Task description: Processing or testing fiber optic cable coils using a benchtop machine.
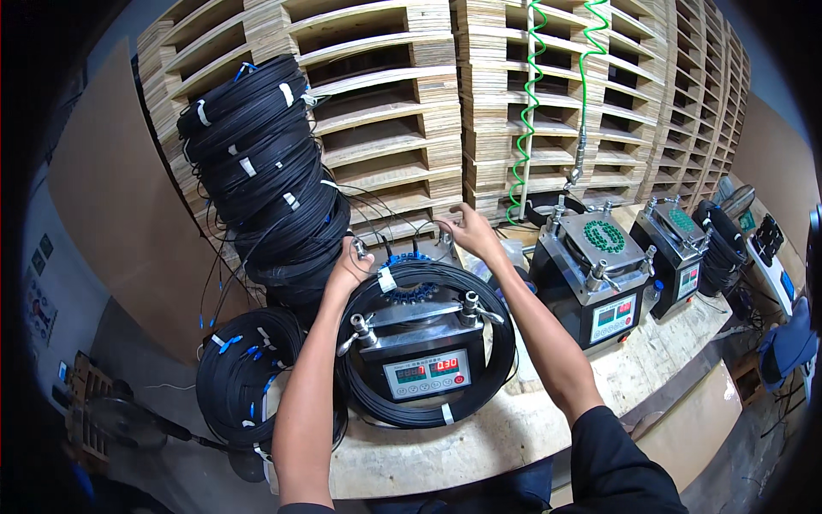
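In front of me stands a black box machine with a steel top and a red-lit display (428,374), probably a fibre connector polisher. A coil of black cable (499,368) rings its body, bound with white ties. Blue connectors (409,259) with thin black leads sit at the back of the top plate. My left hand (347,270) is closed on the metal clamp handle (360,249) at the rear left corner. At the rear right, my right hand (476,235) has its fingers bent round the other clamp handle (445,237). Two clamp knobs at the front are untouched.
A tall stack of black cable coils (265,171) rises at the left, with another coil (248,377) below. Two similar machines (599,274) stand to the right on the wooden bench (479,463). Wooden pallets (377,111) and green coiled air hoses (524,128) are behind.
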